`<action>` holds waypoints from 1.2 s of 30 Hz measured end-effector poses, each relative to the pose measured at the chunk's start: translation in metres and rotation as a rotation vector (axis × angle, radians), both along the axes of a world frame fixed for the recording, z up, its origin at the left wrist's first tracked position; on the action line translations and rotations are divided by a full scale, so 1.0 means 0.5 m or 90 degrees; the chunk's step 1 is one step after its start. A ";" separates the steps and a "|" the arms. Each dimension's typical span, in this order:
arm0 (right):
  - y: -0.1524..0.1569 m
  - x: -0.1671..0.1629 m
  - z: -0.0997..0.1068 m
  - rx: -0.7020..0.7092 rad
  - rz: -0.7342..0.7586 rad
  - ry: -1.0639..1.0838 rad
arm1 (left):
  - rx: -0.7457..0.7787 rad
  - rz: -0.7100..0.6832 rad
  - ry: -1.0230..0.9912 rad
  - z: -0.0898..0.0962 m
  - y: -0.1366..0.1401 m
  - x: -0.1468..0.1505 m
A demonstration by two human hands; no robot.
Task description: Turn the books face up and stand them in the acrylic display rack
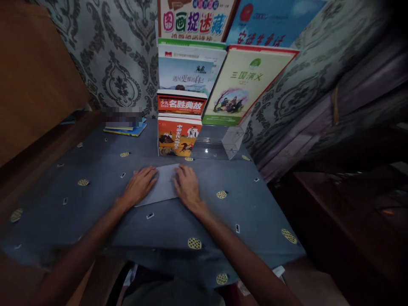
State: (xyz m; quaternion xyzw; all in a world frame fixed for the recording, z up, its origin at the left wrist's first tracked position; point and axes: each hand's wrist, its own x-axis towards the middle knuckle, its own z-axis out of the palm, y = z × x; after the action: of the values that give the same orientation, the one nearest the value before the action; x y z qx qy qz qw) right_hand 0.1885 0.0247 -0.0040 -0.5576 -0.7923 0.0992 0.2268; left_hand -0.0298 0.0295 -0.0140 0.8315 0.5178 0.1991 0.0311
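A pale, plain flat piece that looks like paper or a thin booklet [164, 183] lies on the table, set at a slight slant. My left hand [142, 182] rests over its left side, palm down with the fingers stretched out. Over the right side lies my right hand [187, 185], its fingers also extended and pointing away from me. Both hands touch the pale piece and cover its two ends, so I cannot tell whether it is one sheet or several layers.
Just beyond my hands stands a clear acrylic rack [234, 138] of books, including an orange one [178, 134] and a green one [240, 80]. A small book stack [126, 128] lies at the back left. The blue patterned tablecloth [105, 221] hangs over the front edge.
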 end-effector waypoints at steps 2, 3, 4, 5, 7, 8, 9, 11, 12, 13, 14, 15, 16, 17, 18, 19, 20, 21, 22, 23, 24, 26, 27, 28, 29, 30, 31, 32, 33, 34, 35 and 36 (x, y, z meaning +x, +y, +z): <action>-0.001 -0.044 -0.004 -0.003 0.142 0.019 | 0.004 -0.004 0.001 -0.016 0.002 0.000; -0.001 -0.066 -0.009 -0.011 0.190 0.031 | 0.005 0.000 -0.002 -0.021 0.005 -0.003; 0.000 -0.085 -0.015 -0.020 0.209 0.032 | 0.006 0.004 -0.005 -0.025 0.007 -0.008; 0.002 -0.099 -0.021 -0.028 0.213 0.026 | 0.005 0.007 -0.005 -0.027 0.010 -0.014; 0.009 -0.112 -0.029 -0.037 0.201 0.000 | 0.005 0.020 0.001 -0.027 0.013 -0.023; 0.012 -0.110 -0.032 -0.038 0.190 -0.016 | 0.004 0.028 0.006 -0.024 0.013 -0.026; 0.017 -0.104 -0.033 -0.038 0.177 -0.031 | 0.003 0.036 0.013 -0.022 0.012 -0.027; 0.025 -0.079 -0.033 -0.042 0.139 -0.058 | 0.000 0.046 0.025 -0.016 0.008 -0.024; 0.029 -0.064 -0.033 -0.046 0.116 -0.067 | 0.000 0.050 0.029 -0.014 0.006 -0.022; 0.031 -0.048 -0.034 -0.051 0.094 -0.074 | 0.000 0.053 0.032 -0.013 0.004 -0.020; 0.032 -0.031 -0.036 -0.053 0.074 -0.076 | 0.001 0.057 0.034 -0.012 0.003 -0.017; 0.030 -0.016 -0.040 -0.051 0.059 -0.075 | 0.003 0.061 0.035 -0.011 0.002 -0.016; 0.025 -0.002 -0.044 -0.046 0.047 -0.072 | 0.004 0.064 0.038 -0.011 0.001 -0.015; 0.018 0.010 -0.047 -0.038 0.039 -0.070 | 0.005 0.068 0.042 -0.011 0.000 -0.014; 0.009 0.020 -0.051 -0.026 0.032 -0.069 | 0.007 0.071 0.048 -0.012 0.000 -0.014; -0.002 0.029 -0.053 -0.012 0.024 -0.069 | 0.009 0.072 0.053 -0.011 -0.001 -0.014; -0.015 0.035 -0.053 0.004 0.014 -0.069 | 0.011 0.073 0.060 -0.010 -0.003 -0.014; -0.028 0.041 -0.052 0.019 -0.001 -0.069 | 0.013 0.075 0.067 -0.008 -0.007 -0.014; -0.040 0.045 -0.049 0.032 -0.022 -0.068 | 0.014 0.080 0.075 -0.005 -0.012 -0.012; -0.051 0.048 -0.045 0.039 -0.047 -0.068 | 0.015 0.088 0.089 0.000 -0.020 -0.009; -0.059 0.050 -0.040 0.041 -0.070 -0.067 | 0.015 0.101 0.109 0.007 -0.030 -0.005; -0.064 0.054 -0.035 0.029 -0.099 -0.057 | 0.010 0.137 0.166 0.024 -0.056 0.008; -0.060 0.055 -0.034 0.022 -0.099 -0.041 | 0.004 0.153 0.197 0.034 -0.073 0.016; -0.053 0.057 -0.036 0.018 -0.092 -0.017 | -0.007 0.167 0.224 0.045 -0.090 0.025; -0.042 0.058 -0.038 0.017 -0.079 0.013 | -0.024 0.175 0.244 0.055 -0.108 0.034; -0.028 0.059 -0.042 0.019 -0.065 0.044 | -0.048 0.180 0.254 0.065 -0.126 0.042; -0.011 0.059 -0.046 0.020 -0.051 0.072 | -0.077 0.180 0.258 0.074 -0.142 0.050; 0.006 0.060 -0.049 0.019 -0.039 0.094 | -0.106 0.179 0.256 0.082 -0.155 0.056; 0.024 0.060 -0.051 0.013 -0.029 0.109 | -0.132 0.176 0.248 0.087 -0.165 0.061; 0.040 0.060 -0.052 0.005 -0.021 0.118 | -0.152 0.171 0.237 0.090 -0.170 0.064; 0.055 0.059 -0.053 -0.002 -0.013 0.123 | -0.161 0.165 0.223 0.090 -0.169 0.065; 0.067 0.059 -0.053 -0.005 -0.003 0.129 | -0.156 0.157 0.208 0.088 -0.164 0.063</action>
State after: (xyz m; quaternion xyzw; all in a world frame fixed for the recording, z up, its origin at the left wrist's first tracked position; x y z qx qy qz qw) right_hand 0.2181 0.0584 -0.0305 -0.5477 -0.7633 0.1577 0.3041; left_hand 0.0018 -0.0522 0.0298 0.7730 0.6340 -0.0003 0.0229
